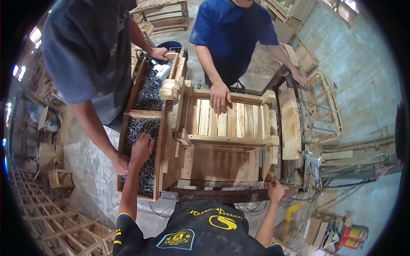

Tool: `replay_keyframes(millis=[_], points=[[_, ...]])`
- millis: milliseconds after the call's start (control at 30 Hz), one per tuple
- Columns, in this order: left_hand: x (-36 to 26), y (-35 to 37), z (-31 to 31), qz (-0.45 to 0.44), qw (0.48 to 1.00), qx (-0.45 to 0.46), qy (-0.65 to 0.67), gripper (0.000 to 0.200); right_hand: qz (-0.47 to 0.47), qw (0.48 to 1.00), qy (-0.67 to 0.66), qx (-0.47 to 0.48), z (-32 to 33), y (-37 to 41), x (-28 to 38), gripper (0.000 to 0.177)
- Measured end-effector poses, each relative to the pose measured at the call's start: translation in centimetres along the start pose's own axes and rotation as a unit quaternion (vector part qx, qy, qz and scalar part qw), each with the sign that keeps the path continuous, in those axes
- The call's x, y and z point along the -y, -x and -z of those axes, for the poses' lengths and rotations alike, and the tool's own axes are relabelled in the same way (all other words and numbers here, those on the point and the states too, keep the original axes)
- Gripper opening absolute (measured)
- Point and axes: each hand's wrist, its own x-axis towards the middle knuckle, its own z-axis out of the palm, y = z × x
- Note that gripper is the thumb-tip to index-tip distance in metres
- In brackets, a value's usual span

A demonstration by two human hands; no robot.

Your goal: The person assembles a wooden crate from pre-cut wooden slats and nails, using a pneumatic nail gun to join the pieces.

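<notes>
Workshop wall [363, 85], R — L hand [143, 150] half-curled in nails [147, 177], R hand [275, 190] curled by wood frame [226, 140]; can't tell either's hold. Nails prob. light, stiff, slippery — best pinched mid-shank.

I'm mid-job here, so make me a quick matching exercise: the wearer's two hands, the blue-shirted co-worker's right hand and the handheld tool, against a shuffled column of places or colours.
Things
1. wearer's left hand
2. wearer's right hand
3. blue-shirted co-worker's right hand
4. handheld tool

Places or colours
A. at the light wooden slats
B. silver-coloured
C. at the near right corner of the wooden assembly
D. at the metal nails in the near compartment of the divided box

Pairs: 1-D, 2-C, 3-A, 4-B
</notes>
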Motion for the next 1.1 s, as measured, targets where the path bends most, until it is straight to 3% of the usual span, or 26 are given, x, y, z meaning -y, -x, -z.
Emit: replay_keyframes(millis=[67, 167, 200, 267, 300, 333, 367, 433, 467, 500, 600, 700, 733, 833, 933, 1033, 1100], points=[[0.2, 0.1, 0.0, 0.022, 0.998, -0.036, 0.048, 0.018, 0.01, 1.0, 0.011, 0.0, 0.4, 0.2, 0.1, 0.016], [-0.3, 0.8, 1.3, 0.165, 0.957, -0.046, 0.234, 0.018, 0.017, 1.0, -0.011, -0.008, 0.3, 0.2, -0.2, 0.014], [0.4, 1.0, 0.8, 0.141, 0.941, -0.09, 0.293, 0.018, 0.023, 0.995, -0.093, -0.012, 0.3, 0.0, -0.5, 0.012], [2.0, 1.5, 0.3, 0.196, 0.881, -0.051, 0.427, 0.018, 0.009, 0.981, -0.169, -0.096, 3.4, -0.2, 1.0, 0.012], [2.0, 1.6, 0.6, 0.221, 0.854, -0.04, 0.469, 0.02, 0.012, 0.987, -0.124, -0.101, 6.5, -0.9, 1.6, 0.013], [2.4, 1.7, 0.8, 0.239, 0.825, -0.026, 0.512, 0.021, 0.047, 0.975, -0.143, -0.164, 8.6, -1.5, 1.4, 0.016], [3.4, 2.1, 0.9, 0.242, 0.822, -0.019, 0.515, 0.022, 0.038, 0.979, -0.072, -0.187, 10.9, -2.9, -0.6, 0.026], [4.5, 1.8, 0.2, 0.229, 0.816, 0.017, 0.53, 0.024, -0.044, 0.971, -0.06, -0.226, 14.6, -5.8, -3.4, 0.042], [3.6, 1.8, 1.2, 0.274, 0.839, 0.015, 0.47, 0.024, -0.042, 0.971, -0.017, -0.233, 15.6, -7.5, -5.0, 0.05], [3.5, 1.7, 1.3, 0.265, 0.856, 0.016, 0.445, 0.025, -0.042, 0.969, 0.028, -0.241, 16.8, -9.1, -6.9, 0.058], [3.1, 1.4, 1.8, 0.262, 0.886, 0.025, 0.382, 0.024, -0.051, 0.986, 0.08, -0.138, 17.3, -13.6, -11.3, 0.069], [2.0, 1.8, 1.7, 0.258, 0.834, -0.028, 0.488, 0.022, -0.069, 0.997, 0.009, 0.024, 16.2, -16.8, -14.0, 0.068], [1.4, 1.9, 1.9, 0.267, 0.797, -0.04, 0.54, 0.021, -0.025, 0.997, -0.001, 0.066, 15.6, -17.5, -15.0, 0.06], [1.2, 2.4, 1.8, 0.253, 0.835, -0.063, 0.485, 0.022, 0.049, 0.976, -0.139, 0.159, 13.7, -17.9, -15.3, 0.059], [-0.1, 2.4, 2.3, 0.25, 0.913, -0.093, 0.307, 0.021, 0.004, 0.99, -0.076, 0.12, 14.2, -16.6, -10.8, 0.053], [-0.3, 2.3, 1.5, 0.234, 0.948, -0.116, 0.18, 0.019, 0.006, 0.972, -0.165, 0.169, 14.6, -16.0, -8.8, 0.048], [1.5, 3.0, 0.2, 0.198, 0.968, -0.157, -0.012, 0.025, 0.019, 0.951, -0.275, 0.14, 10.7, -17.0, -12.5, 0.044]])
